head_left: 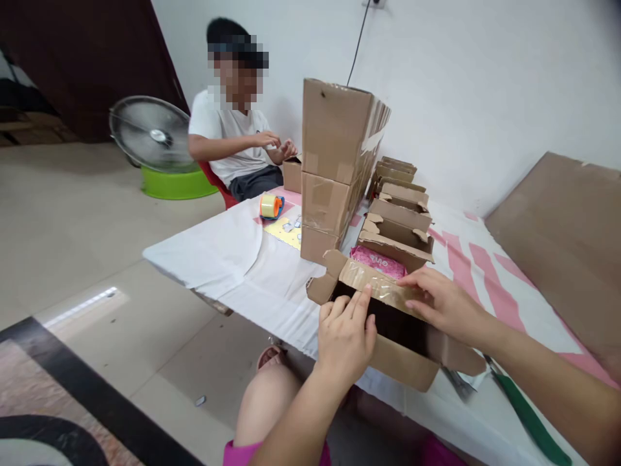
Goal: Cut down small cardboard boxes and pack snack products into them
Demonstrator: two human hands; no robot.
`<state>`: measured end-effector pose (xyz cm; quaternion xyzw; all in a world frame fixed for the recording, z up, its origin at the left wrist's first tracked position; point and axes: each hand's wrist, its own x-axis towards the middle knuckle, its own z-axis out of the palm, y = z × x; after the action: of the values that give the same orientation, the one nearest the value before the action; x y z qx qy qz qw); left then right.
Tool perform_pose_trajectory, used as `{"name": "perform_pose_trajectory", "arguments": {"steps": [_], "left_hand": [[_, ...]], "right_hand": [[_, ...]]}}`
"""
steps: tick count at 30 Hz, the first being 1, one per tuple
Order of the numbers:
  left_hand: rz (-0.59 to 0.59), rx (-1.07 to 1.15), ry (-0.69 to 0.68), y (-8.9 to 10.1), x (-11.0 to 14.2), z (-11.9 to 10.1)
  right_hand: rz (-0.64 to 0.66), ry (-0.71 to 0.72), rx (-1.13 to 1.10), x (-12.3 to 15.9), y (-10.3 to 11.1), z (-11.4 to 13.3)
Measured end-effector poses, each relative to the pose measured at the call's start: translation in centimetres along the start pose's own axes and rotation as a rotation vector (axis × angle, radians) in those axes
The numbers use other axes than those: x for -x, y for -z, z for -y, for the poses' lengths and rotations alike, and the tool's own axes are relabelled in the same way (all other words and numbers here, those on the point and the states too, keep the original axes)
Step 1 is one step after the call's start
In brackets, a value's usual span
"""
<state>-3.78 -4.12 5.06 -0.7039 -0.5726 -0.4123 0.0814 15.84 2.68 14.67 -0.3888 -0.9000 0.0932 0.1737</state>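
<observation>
An opened cardboard box (pixel 405 359) sits at the near edge of the table, dark inside, with its side flaps spread. Clear tape (pixel 383 291) shines on the box's far wall. My left hand (pixel 347 333) reaches over the box, fingers stretched out and touching the taped wall, thumb apart. At the right end of that same wall, my right hand (pixel 446 304) has the cardboard between thumb and fingers. Just behind the box lies a pink packet (pixel 378 260) with white lettering.
Several open boxes (pixel 398 226) stand in a row behind. A tall stack of closed boxes (pixel 334 136) rises to their left, near a tape roll (pixel 270 206). A green-handled tool (pixel 526 411) lies at right. Across the table sits a person (pixel 233 136) beside a fan (pixel 152 134).
</observation>
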Motion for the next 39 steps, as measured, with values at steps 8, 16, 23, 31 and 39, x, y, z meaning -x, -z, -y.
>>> {"name": "perform_pose_trajectory", "arguments": {"steps": [8, 16, 23, 31, 39], "left_hand": [[-0.010, 0.029, 0.010, 0.0, 0.0, 0.0], [-0.033, 0.026, 0.014, -0.2, 0.1, 0.1], [-0.022, 0.036, 0.003, -0.2, 0.1, 0.3], [-0.018, 0.035, 0.012, -0.2, -0.1, 0.3], [-0.112, 0.069, -0.007, -0.8, -0.1, 0.5]], "right_hand": [[0.190, 0.059, 0.098, -3.7, 0.0, 0.8], [0.338, -0.006, 0.119, -6.2, 0.3, 1.9], [0.430, 0.094, 0.148, -7.1, 1.1, 2.1], [0.258, 0.083, -0.018, -3.3, 1.9, -0.8], [0.196, 0.090, 0.064, 1.4, 0.9, -3.2]]}}
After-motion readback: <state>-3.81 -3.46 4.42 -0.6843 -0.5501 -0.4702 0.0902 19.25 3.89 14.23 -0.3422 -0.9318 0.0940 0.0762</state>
